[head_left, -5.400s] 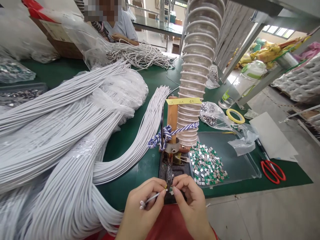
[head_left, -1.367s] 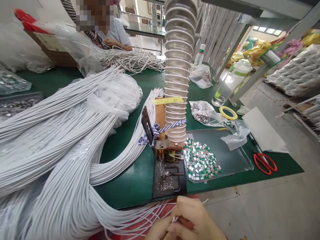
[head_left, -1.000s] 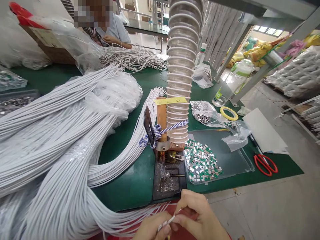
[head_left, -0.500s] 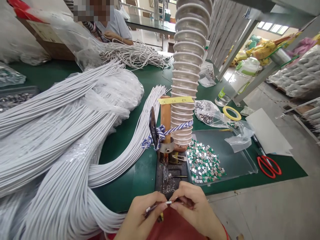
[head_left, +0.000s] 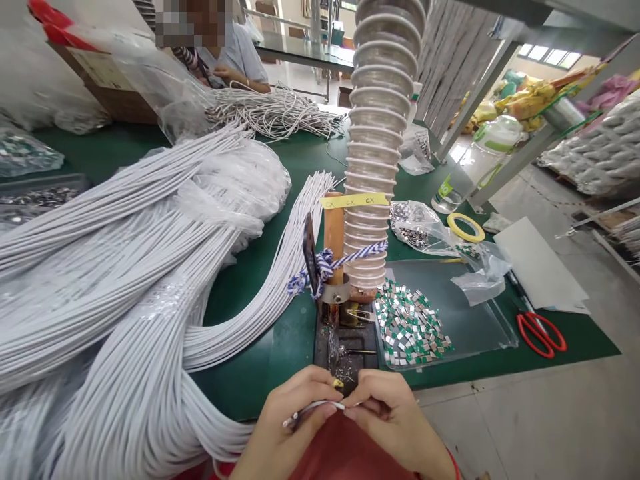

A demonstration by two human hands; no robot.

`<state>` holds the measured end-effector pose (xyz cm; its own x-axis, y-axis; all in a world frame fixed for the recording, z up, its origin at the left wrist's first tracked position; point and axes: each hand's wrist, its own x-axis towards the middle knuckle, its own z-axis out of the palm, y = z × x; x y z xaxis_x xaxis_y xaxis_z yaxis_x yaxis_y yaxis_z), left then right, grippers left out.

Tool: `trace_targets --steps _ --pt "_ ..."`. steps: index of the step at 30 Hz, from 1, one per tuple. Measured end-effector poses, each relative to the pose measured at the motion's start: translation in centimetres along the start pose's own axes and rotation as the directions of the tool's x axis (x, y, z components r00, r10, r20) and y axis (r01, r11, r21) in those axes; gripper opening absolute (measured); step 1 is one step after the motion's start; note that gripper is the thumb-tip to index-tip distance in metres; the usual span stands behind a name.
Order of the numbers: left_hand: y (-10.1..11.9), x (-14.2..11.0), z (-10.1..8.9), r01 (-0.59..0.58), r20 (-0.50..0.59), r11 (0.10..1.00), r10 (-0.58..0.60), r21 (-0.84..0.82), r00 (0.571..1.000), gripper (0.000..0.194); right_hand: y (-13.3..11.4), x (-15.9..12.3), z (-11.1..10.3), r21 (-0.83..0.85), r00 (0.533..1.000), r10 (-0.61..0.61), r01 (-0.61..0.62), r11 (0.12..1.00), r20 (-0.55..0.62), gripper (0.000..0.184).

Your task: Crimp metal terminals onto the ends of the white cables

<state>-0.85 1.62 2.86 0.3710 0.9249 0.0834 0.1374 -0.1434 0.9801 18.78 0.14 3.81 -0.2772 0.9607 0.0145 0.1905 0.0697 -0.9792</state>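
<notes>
My left hand (head_left: 291,419) is closed on a short stretch of white cable (head_left: 319,404), whose cut end sticks out on the left side of the fingers. A small yellow-and-dark piece (head_left: 338,385) shows beside its fingertips; I cannot make out what it is. My right hand (head_left: 389,415) pinches the other end of the same cable, and its fingertips nearly meet those of the left. Just beyond both hands is a dark work stand (head_left: 356,363) littered with small metal bits. A wooden post (head_left: 334,230) rises from it, wrapped in blue-white cord.
Thick bundles of white cables (head_left: 135,313) cover the left. A ribbed clear hose (head_left: 373,147) comes down behind the stand. On the right lie small green-and-silver connector boards (head_left: 413,323), red scissors (head_left: 541,335), yellow tape (head_left: 465,227) and a bottle (head_left: 465,170). Another person (head_left: 235,60) sits across the table.
The yellow-and-dark piece has moved from below my left fingers to above them. More of the white cable shows along the left hand. The whole view has shifted slightly.
</notes>
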Motion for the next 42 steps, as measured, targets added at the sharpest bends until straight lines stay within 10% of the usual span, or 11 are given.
trace_targets --steps 12,19,26,36,42 --pt "0.0 0.1 -0.1 -0.009 0.084 1.0 0.01 -0.005 0.996 0.017 -0.5 -0.8 0.7 -0.24 0.988 -0.147 0.131 0.962 -0.051 0.018" --pt "-0.7 -0.2 0.0 -0.026 0.103 1.0 0.025 0.004 0.994 0.017 0.4 0.0 -6.2 -0.65 0.896 -0.179 -0.146 0.745 -0.407 0.015" --pt "-0.5 0.0 0.1 -0.019 0.08 1.0 0.019 0.002 0.997 0.013 2.2 1.9 -8.3 -0.67 0.916 -0.123 -0.183 0.72 -0.382 0.022" --pt "-0.6 -0.1 0.0 -0.019 0.057 1.0 0.019 -0.002 0.998 0.019 -0.8 -0.5 -3.7 -0.126 0.984 0.087 -0.107 0.986 -0.157 0.021" --pt "0.1 0.1 0.2 -0.059 0.035 0.998 0.06 -0.022 0.998 0.019 -0.2 -0.4 1.0 0.228 0.954 0.281 -0.252 0.94 -0.102 0.008"
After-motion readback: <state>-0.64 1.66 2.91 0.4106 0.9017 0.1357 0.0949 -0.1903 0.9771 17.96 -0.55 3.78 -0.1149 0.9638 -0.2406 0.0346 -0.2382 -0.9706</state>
